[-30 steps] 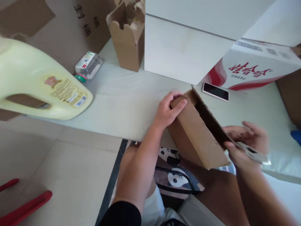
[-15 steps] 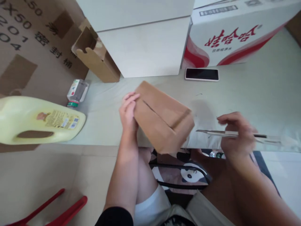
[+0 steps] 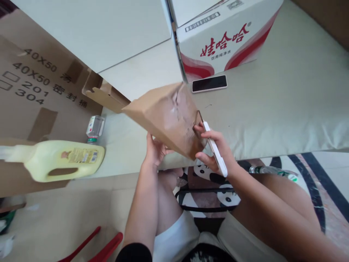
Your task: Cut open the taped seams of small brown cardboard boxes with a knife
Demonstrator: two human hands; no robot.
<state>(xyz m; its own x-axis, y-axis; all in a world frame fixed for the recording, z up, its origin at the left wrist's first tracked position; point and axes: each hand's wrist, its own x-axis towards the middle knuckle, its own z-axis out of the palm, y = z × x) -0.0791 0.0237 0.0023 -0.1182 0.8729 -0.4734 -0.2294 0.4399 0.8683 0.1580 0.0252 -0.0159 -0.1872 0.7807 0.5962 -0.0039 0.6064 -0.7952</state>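
A small brown cardboard box (image 3: 155, 112) is tilted in the air over the pale bench, its taped end facing right and toward me. My left hand (image 3: 156, 151) grips it from below at the near edge, with some fingers hidden behind it. In my right hand (image 3: 216, 149) is a white-handled utility knife (image 3: 215, 149), its dark blade pointing up and away beside the box's right end. Fingertips of that hand touch the taped end (image 3: 181, 116), where clear tape looks wrinkled.
A black-screened phone (image 3: 209, 83) lies before the red-and-white carton (image 3: 218, 47). To the left are a yellow jug (image 3: 84, 173), a small clear bottle (image 3: 95, 127), an open brown box (image 3: 109, 96) and a large carton (image 3: 29, 91). Red handles (image 3: 106, 247) show below.
The box has turned so its taped end shows. My right hand has come left with the knife, from apart to touching the box. The view has shifted right.
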